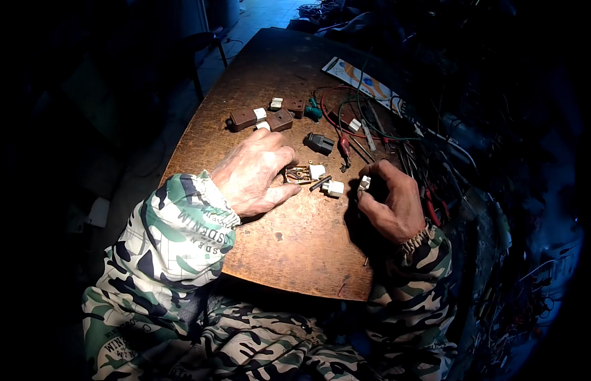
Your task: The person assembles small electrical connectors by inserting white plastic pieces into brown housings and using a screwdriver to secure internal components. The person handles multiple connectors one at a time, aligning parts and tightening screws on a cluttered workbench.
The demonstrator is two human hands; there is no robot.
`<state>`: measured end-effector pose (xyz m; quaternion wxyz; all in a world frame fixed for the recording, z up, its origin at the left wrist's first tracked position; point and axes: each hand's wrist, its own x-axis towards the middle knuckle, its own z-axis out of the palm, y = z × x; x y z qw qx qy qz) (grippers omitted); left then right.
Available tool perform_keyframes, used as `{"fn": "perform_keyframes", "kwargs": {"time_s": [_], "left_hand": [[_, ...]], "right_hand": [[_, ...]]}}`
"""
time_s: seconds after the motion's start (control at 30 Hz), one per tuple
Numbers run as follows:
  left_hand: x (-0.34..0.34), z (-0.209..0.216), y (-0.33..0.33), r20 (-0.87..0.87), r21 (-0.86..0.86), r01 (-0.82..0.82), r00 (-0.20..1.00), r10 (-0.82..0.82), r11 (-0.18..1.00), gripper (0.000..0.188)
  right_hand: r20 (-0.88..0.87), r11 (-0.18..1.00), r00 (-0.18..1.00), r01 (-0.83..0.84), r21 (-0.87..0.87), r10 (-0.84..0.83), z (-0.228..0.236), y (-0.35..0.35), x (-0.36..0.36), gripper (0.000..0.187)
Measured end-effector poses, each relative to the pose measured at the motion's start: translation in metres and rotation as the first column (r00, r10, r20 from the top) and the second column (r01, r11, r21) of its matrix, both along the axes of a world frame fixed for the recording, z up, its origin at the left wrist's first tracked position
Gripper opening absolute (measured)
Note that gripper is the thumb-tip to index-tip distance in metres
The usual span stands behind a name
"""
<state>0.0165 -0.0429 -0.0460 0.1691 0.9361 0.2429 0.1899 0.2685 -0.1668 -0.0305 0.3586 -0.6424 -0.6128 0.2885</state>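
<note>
My left hand [257, 170] rests on the wooden table, its thumb and fingers closed around a small opened housing with brass-coloured metal parts [298, 173] inside. A white block [317, 171] sits at the right end of that housing. Just in front of it lie another white block [334, 188] and a thin dark strip [320, 183]. To the right, my right hand [397, 202] pinches a small white connector-like piece [364, 183] between thumb and fingers, a little above the table. The undersides of both hands' grips are hidden.
Brown box-shaped housings [244, 119] with white ends and a black plug-like piece [319, 143] lie beyond my hands. Red and green leads with a red clip [344, 145] spread at the right, near a printed sheet [365, 82]. Tangled tools and wires crowd the right edge.
</note>
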Motion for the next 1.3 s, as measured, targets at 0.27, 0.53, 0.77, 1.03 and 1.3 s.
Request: {"fn": "perform_keyframes", "kwargs": {"time_s": [0.27, 0.53, 0.77, 1.03, 1.3], "left_hand": [[-0.003, -0.002, -0.001, -0.005, 0.005, -0.019, 1.000, 0.019, 1.000, 0.039], [-0.002, -0.004, -0.001, 0.020, 0.015, -0.019, 1.000, 0.018, 1.000, 0.044], [-0.002, -0.002, -0.001, -0.014, -0.007, -0.020, 1.000, 0.020, 1.000, 0.043], [-0.001, -0.004, 0.001, -0.010, 0.015, -0.010, 1.000, 0.010, 1.000, 0.038], [-0.001, -0.003, 0.000, 0.052, 0.064, 0.013, 0.999, -0.016, 0.998, 0.037]], "right_hand": [[-0.402, 0.978, 0.911, -0.160, -0.135, 0.093, 0.003, 0.003, 0.010, 0.040], [-0.418, 0.978, 0.906, -0.143, -0.151, 0.067, 0.004, 0.003, 0.009, 0.033], [-0.323, 0.991, 0.945, -0.089, -0.096, 0.054, -0.007, 0.003, 0.010, 0.032], [-0.201, 0.997, 0.977, -0.078, -0.022, 0.072, 0.003, 0.001, -0.002, 0.030], [-0.341, 0.990, 0.939, -0.014, -0.140, -0.035, -0.009, 0.003, -0.004, 0.027]]}}
